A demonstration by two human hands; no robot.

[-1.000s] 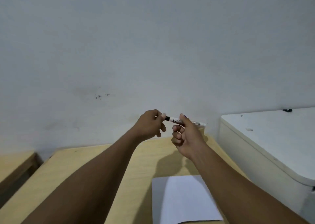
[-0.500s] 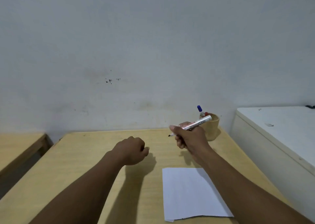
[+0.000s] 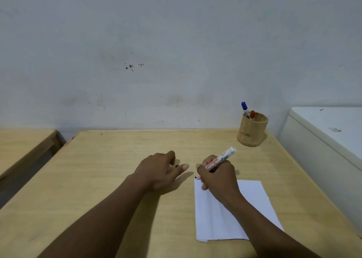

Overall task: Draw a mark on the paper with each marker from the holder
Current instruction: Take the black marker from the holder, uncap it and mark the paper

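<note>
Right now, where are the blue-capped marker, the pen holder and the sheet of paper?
blue-capped marker (image 3: pixel 243 106): head view, on its blue cap.
pen holder (image 3: pixel 252 131): head view, on its front wall.
sheet of paper (image 3: pixel 254 195): head view, on its bare middle.

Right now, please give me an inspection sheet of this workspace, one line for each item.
Surface: light wooden table, bare apart from the job's things.
Job's things: white paper flat on table; wooden holder at far right with blue marker and red marker; uncapped marker, tip at the paper's far left corner.
Clutter: small dark object by the left fingers, maybe a cap.
Grippers: right hand grips the marker; left hand rests on table.
Cables: nothing seen.
Surroundings: stained wall; white unit to the right.
</note>
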